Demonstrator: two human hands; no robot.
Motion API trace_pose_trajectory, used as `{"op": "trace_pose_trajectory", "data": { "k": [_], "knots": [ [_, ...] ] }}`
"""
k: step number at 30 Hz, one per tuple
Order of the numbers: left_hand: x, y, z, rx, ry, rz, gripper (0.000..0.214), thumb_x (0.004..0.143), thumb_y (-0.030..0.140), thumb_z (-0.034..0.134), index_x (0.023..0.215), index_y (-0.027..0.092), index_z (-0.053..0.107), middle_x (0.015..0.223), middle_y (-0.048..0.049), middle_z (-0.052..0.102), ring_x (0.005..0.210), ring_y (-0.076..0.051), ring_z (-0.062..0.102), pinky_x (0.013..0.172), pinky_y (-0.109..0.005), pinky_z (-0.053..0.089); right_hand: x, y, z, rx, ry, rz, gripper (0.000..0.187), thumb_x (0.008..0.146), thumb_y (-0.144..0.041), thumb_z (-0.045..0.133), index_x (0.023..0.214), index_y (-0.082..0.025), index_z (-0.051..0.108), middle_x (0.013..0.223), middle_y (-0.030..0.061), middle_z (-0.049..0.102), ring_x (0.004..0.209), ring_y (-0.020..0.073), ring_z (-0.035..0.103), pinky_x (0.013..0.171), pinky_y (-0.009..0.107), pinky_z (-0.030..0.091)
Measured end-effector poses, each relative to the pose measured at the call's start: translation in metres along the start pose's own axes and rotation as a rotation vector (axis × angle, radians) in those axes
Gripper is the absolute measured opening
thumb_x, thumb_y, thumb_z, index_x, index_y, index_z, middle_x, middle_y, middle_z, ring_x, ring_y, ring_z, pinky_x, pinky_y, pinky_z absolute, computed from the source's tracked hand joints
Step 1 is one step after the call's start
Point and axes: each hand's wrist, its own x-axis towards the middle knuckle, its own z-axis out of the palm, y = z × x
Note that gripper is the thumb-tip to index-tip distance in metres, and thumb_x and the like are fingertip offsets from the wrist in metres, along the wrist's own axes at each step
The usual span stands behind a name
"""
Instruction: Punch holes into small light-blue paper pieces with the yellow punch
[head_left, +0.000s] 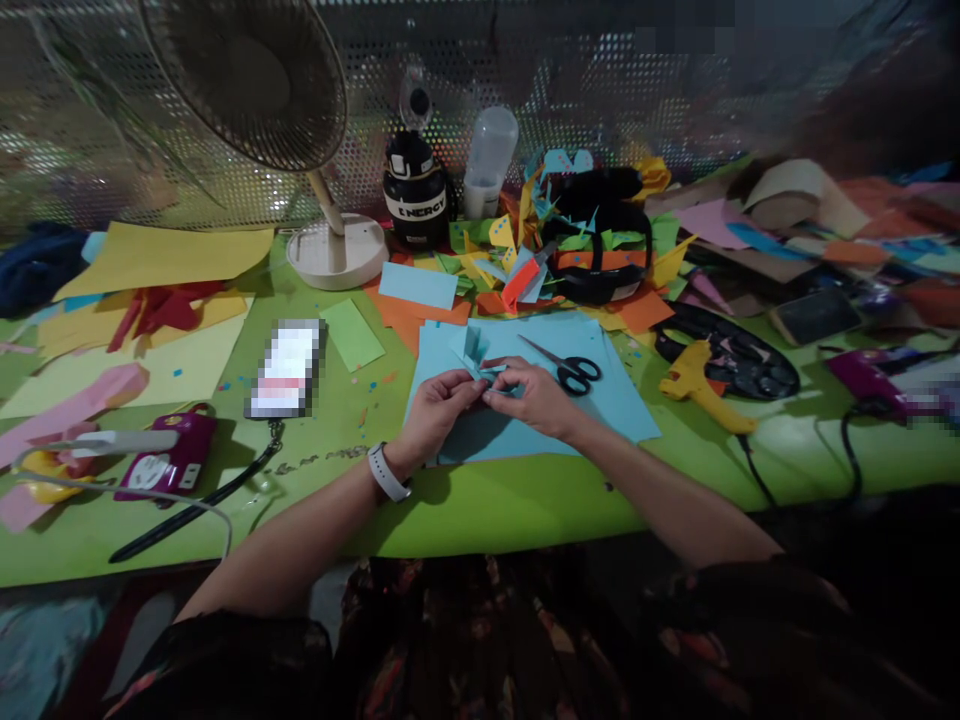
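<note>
My left hand and my right hand meet over a stack of light blue paper sheets. Between their fingertips is a small folded piece of light blue paper, its upper part sticking up above the left fingers. Both hands are closed in a pinch on it, and the fingers hide its lower part. Black-handled scissors lie on the blue sheets just right of my right hand, blades pointing up and left.
A phone and a green paper strip lie to the left, a fan behind them. Paper scraps surround a black bottle at the back. Right of the sheets lies a yellow glue gun with its cord.
</note>
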Motion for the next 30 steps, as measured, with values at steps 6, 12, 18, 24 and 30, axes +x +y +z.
{"op": "trace_pose_trajectory", "data": {
  "k": [6,12,18,24,30],
  "knots": [
    [0.001,-0.002,-0.002,-0.005,-0.005,0.0,0.029,0.07,0.04,0.082,0.071,0.016,0.066,0.066,0.0012,0.065,0.059,-0.008,0.055,0.06,-0.02,0.043,-0.001,0.001,0.001,0.001,-0.001,-0.012,0.015,0.078,-0.025,0.067,0.065,-0.021,0.061,0.112,0.0053,0.07,0.108,0.0202,0.064,0.097,0.039,0.047],
    [0.0,-0.002,-0.003,0.049,0.015,0.043,0.029,0.072,0.039,0.08,0.068,0.016,0.064,0.061,0.0017,0.062,0.056,-0.007,0.052,0.056,-0.019,0.039,-0.002,0.001,0.001,-0.045,0.013,-0.029,0.017,0.078,-0.028,0.068,0.064,-0.022,0.061,0.112,0.0062,0.069,0.108,0.021,0.064,0.096,0.04,0.048],
    [0.002,-0.002,-0.002,0.03,0.044,0.054,0.028,0.07,0.039,0.082,0.067,0.016,0.065,0.061,0.002,0.063,0.056,-0.008,0.053,0.058,-0.021,0.041,-0.001,0.001,0.0,-0.125,0.052,-0.119,0.018,0.079,-0.028,0.068,0.066,-0.023,0.057,0.11,0.0066,0.069,0.115,0.0221,0.06,0.1,0.042,0.046],
    [0.004,-0.001,0.0,-0.046,0.092,0.05,0.029,0.067,0.038,0.084,0.068,0.015,0.066,0.06,0.0023,0.063,0.055,-0.007,0.054,0.059,-0.02,0.044,0.002,-0.001,0.0,-0.184,0.103,-0.225,0.015,0.082,-0.031,0.065,0.072,-0.022,0.057,0.109,0.0103,0.069,0.119,0.0259,0.058,0.102,0.048,0.044],
    [0.007,0.003,0.0,-0.176,0.128,0.11,0.025,0.066,0.035,0.085,0.076,0.018,0.069,0.076,0.0018,0.069,0.068,-0.009,0.062,0.072,-0.022,0.05,0.001,-0.012,-0.008,0.041,0.295,-0.191,0.022,0.081,-0.035,0.067,0.099,-0.023,0.062,0.127,0.0097,0.061,0.118,0.023,0.057,0.101,0.043,0.045]
  ]
}}
